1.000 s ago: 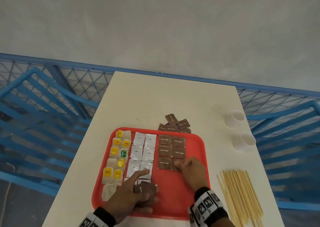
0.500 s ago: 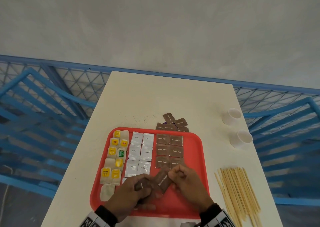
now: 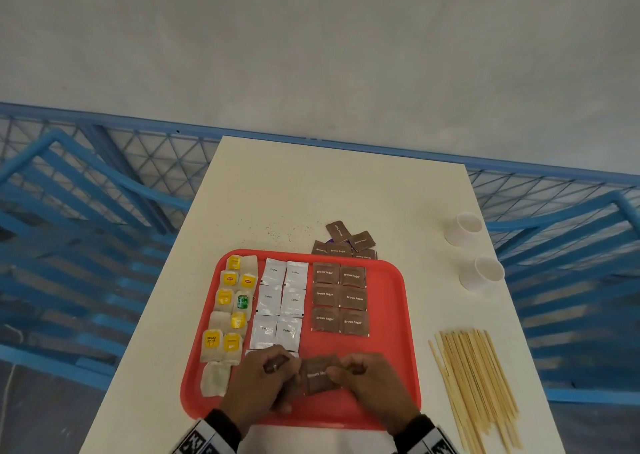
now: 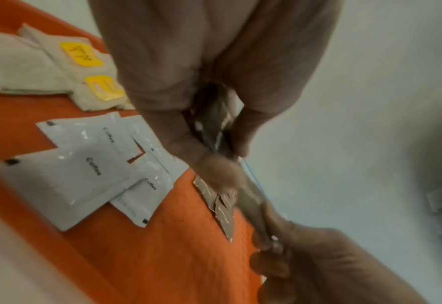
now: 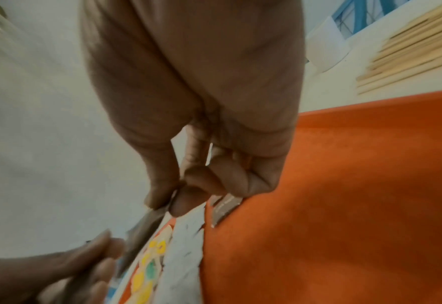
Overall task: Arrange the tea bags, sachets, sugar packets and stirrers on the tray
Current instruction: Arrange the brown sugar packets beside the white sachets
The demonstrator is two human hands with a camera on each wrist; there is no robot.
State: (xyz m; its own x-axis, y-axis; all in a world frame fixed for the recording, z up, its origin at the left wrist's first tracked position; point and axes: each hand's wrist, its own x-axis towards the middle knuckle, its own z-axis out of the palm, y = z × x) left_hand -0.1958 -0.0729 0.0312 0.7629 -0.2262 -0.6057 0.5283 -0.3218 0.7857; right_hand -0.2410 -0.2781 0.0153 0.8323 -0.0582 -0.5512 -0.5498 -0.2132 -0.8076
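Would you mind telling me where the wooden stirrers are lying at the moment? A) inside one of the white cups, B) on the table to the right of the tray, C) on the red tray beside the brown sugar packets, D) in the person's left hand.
B: the wooden stirrers lie in a loose bundle on the table, off the red tray.

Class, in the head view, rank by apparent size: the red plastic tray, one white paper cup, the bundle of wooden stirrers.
1. Red plastic tray
2. Bundle of wooden stirrers
3. White paper cup
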